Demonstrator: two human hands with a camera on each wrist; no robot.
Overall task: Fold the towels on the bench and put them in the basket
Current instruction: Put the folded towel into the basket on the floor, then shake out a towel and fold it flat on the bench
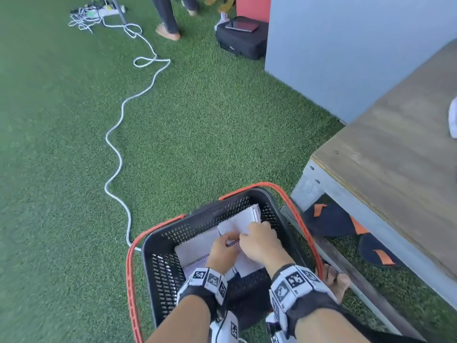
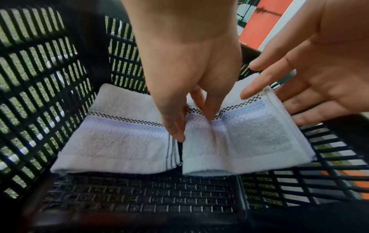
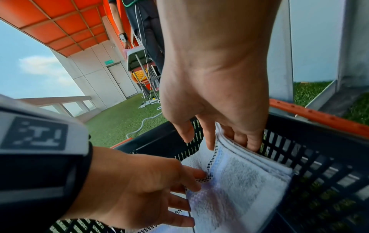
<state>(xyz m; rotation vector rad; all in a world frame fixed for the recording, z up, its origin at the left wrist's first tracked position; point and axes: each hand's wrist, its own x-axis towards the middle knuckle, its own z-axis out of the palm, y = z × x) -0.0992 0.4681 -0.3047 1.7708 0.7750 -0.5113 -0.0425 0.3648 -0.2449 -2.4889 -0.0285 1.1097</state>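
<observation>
A black mesh basket (image 1: pixel 160 268) (image 2: pixel 49 78) (image 3: pixel 319 141) with orange handles stands on the grass beside the wooden bench (image 1: pixel 395 157). One folded white towel (image 1: pixel 193 253) (image 2: pixel 123 138) lies flat on its floor at the left. A second folded towel (image 1: pixel 237 224) (image 2: pixel 249 138) (image 3: pixel 239 181) sits tilted beside it. My left hand (image 1: pixel 222 246) (image 2: pixel 194 128) (image 3: pixel 139 181) pinches that second towel's left edge, thumb in the gap between the towels. My right hand (image 1: pixel 259 241) (image 2: pixel 269 94) (image 3: pixel 211 138) has straight, spread fingers at its right edge. Another white towel (image 1: pixel 453 117) shows at the bench's far right.
A white cable (image 1: pixel 118 149) snakes across the grass left of the basket. Dark sandals (image 1: pixel 333 221) lie under the bench, and my bare foot (image 1: pixel 336 280) is beside the basket. A black bag (image 1: pixel 242 40) and a standing person's feet (image 1: pixel 168 30) are farther off.
</observation>
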